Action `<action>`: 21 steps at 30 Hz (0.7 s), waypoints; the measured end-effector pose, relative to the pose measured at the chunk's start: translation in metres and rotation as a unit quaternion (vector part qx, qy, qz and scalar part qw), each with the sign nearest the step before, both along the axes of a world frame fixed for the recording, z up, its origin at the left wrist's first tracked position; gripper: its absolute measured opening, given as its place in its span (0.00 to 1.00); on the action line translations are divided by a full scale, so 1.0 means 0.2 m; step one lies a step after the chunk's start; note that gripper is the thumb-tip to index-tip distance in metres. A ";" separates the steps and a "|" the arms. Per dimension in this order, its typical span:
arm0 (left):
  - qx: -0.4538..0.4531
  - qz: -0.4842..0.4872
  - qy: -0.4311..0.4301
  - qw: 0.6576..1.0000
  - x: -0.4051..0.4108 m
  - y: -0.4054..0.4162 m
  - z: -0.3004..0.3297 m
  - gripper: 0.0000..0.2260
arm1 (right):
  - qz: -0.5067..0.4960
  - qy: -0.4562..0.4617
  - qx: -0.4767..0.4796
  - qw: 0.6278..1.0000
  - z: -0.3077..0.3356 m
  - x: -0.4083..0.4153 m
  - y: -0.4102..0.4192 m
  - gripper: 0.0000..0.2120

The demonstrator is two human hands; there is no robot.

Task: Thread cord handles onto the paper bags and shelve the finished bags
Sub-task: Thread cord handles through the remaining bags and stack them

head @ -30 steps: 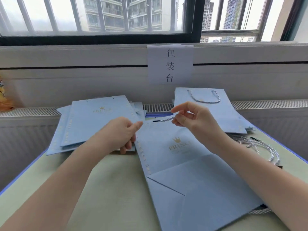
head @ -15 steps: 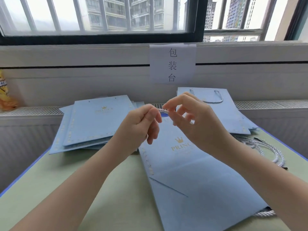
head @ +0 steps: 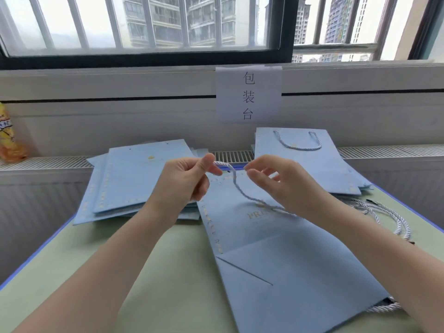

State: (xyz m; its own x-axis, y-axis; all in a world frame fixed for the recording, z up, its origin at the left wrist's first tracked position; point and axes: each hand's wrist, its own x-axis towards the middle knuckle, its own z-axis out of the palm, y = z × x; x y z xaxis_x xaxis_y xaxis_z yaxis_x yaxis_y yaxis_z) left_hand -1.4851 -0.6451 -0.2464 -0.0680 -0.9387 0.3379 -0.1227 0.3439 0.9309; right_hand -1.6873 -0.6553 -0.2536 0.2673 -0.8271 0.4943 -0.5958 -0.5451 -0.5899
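Blue bag [head: 283, 248] flat; left hand [head: 185, 181] now pinches cord [head: 240, 188], pulling slack; right hand [head: 283, 186] loosely guides it; threading underway.

Both bare forearms reach forward, hands raised close together. The left hand [head: 186, 181] pinches with thumb and curled fingers; the right hand [head: 283, 183] has loosely bent fingers.

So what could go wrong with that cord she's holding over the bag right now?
The left hand pinches only the very end of the cord, so it could slip free before reaching the small holes in the bag. The slack also trails under the right hand and might snag there.
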 end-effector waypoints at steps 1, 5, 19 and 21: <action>0.032 -0.049 -0.005 0.998 -0.02 0.01 -0.01 0.16 | 0.032 0.002 0.009 0.999 0.00 0.02 0.01 0.07; 0.137 -0.192 -0.069 0.969 -0.09 0.05 -0.04 0.16 | 0.098 0.039 -0.046 0.993 -0.03 0.10 0.05 0.15; -0.074 0.190 -0.318 0.926 0.06 -0.10 -0.11 0.10 | 0.027 -0.065 0.053 0.996 -0.05 0.04 -0.01 0.11; -0.036 0.169 -0.332 0.927 0.05 -0.11 -0.12 0.12 | 0.029 -0.076 0.074 0.994 -0.07 0.04 -0.01 0.10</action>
